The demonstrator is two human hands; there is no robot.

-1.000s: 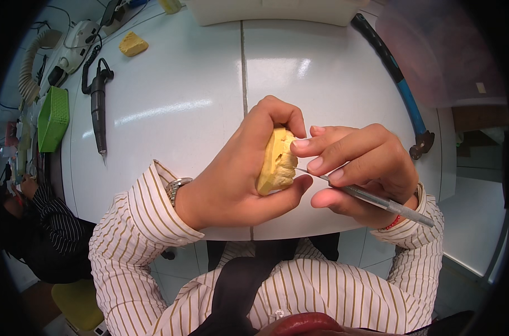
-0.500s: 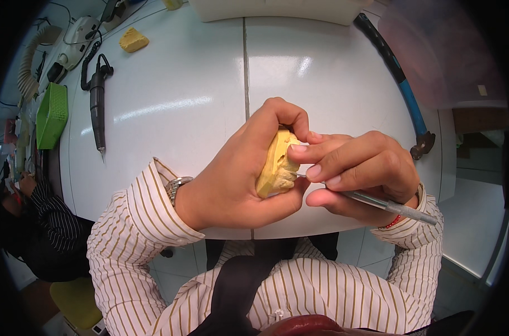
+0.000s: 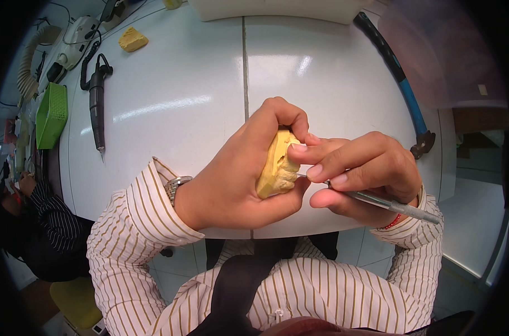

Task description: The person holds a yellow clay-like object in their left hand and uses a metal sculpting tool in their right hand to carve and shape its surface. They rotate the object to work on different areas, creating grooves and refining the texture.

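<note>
A yellow plaster dental model (image 3: 277, 167) is gripped in my left hand (image 3: 237, 176), above the near edge of the white table. Its tooth side faces right. Like a pen, a thin metal carving knife (image 3: 388, 205) sits in the closed fingers of my right hand (image 3: 372, 171). The knife's tip reaches the lower tooth edge of the model, close to my left thumb. My right index fingertip rests against the model's side. My left fingers hide much of the model's far end.
On the white table (image 3: 170, 67) lie a black handpiece (image 3: 97, 109), a yellow plaster piece (image 3: 133, 40) and a blue-handled hammer (image 3: 408, 101). A green basket (image 3: 52, 116) stands at the left edge, a white box (image 3: 277, 8) at the back. Another person's striped sleeve (image 3: 53, 215) shows far left.
My right hand and the knife have shifted very slightly to the right. The left hand holds the dental model in the same place.
</note>
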